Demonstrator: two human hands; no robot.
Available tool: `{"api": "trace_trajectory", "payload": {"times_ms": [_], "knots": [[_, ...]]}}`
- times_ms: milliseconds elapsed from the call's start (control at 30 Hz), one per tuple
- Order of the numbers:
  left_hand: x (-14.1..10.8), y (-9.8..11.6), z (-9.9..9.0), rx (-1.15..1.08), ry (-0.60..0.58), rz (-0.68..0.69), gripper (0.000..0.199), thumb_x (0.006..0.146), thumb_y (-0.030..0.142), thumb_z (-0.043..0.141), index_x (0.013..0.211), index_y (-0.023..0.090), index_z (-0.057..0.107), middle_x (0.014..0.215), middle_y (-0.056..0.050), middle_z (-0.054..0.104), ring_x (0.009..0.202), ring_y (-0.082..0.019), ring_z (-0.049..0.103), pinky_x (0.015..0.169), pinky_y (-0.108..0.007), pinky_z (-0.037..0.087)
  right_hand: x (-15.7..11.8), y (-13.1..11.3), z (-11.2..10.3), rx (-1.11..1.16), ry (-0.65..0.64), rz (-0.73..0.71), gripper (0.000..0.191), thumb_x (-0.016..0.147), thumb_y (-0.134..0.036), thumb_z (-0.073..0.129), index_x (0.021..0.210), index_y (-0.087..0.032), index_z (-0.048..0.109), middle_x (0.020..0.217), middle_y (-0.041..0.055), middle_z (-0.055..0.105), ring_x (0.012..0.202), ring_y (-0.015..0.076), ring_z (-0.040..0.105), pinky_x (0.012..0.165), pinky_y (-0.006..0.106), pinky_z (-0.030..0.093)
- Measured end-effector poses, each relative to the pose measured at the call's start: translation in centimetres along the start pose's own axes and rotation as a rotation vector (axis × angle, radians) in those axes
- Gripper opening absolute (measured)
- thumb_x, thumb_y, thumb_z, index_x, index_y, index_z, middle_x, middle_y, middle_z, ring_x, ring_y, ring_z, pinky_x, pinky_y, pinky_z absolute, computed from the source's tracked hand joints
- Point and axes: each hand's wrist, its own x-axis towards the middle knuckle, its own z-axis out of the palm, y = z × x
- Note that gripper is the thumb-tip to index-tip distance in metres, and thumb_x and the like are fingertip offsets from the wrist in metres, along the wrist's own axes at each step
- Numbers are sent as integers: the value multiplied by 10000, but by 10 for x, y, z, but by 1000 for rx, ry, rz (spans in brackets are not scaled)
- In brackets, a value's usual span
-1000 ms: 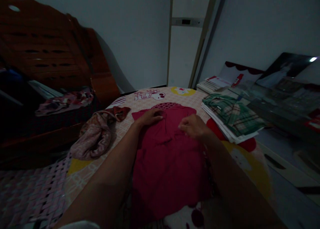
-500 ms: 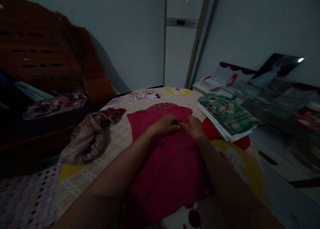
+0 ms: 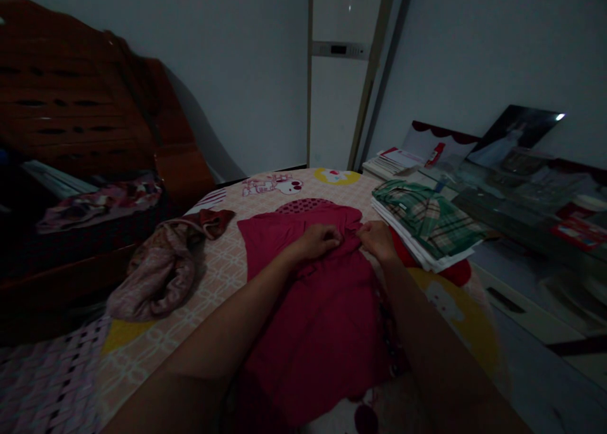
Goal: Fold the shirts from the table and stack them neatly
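A dark pink shirt [image 3: 322, 333] lies spread on the round table with wrinkles across its far part. My left hand [image 3: 321, 241] rests over its upper middle, fingers curled in a pinch on the cloth. Close by on the right, my right hand [image 3: 377, 239] pinches the shirt near its far right edge, where the fabric bunches up. A small gap separates the two hands. The dim light hides the exact fold between the fingertips.
A patterned tablecloth [image 3: 222, 282] covers the table. Left lies a crumpled brownish-pink garment [image 3: 156, 276]; right, a folded green plaid shirt [image 3: 427, 216] tops a white stack. Beyond are a wooden bench [image 3: 71, 117], a glass-topped cabinet [image 3: 502, 200] and a tall white appliance [image 3: 337, 105].
My right hand has moved slightly right, away from my left, drawing the cloth at the shirt's right edge. My left hand stays nearly in place. The view has shifted a little.
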Motion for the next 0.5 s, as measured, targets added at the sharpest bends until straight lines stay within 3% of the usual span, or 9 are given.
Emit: {"api": "trace_trajectory", "payload": {"times_ms": [133, 267, 400, 500], "knots": [[2, -10, 6, -130, 0, 35, 321, 914, 225, 527, 1212, 175, 634, 1237, -89, 674, 1108, -174, 620, 945, -308, 492, 3, 7, -9, 317, -84, 85, 117, 711, -225, 578, 656, -148, 646, 519, 39, 620, 471, 142, 580, 488, 222, 420], [1, -13, 11, -362, 9, -83, 373, 935, 388, 539, 1220, 167, 634, 1306, -123, 638, 1184, -213, 596, 1019, -361, 470, 7, 5, -13, 622, -52, 67, 77, 648, -222, 589, 611, -155, 598, 511, -15, 566, 464, 112, 518, 471, 211, 403], [1, -12, 5, -805, 120, -272, 595, 895, 641, 492, 1146, 128, 658, 1233, -174, 665, 1090, -244, 648, 955, -386, 518, 3, -12, -6, 715, -45, -168, 85, 639, -238, 609, 605, -161, 621, 591, -17, 606, 575, 123, 549, 570, 235, 448], [2, -16, -6, -928, 225, -410, 697, 807, 752, 517, 1127, 152, 671, 1136, -154, 709, 1032, -264, 672, 900, -382, 543, -10, -31, 8, 699, -248, -435, 66, 665, -226, 649, 688, -172, 678, 916, 45, 730, 873, 185, 659, 799, 301, 504]]}}
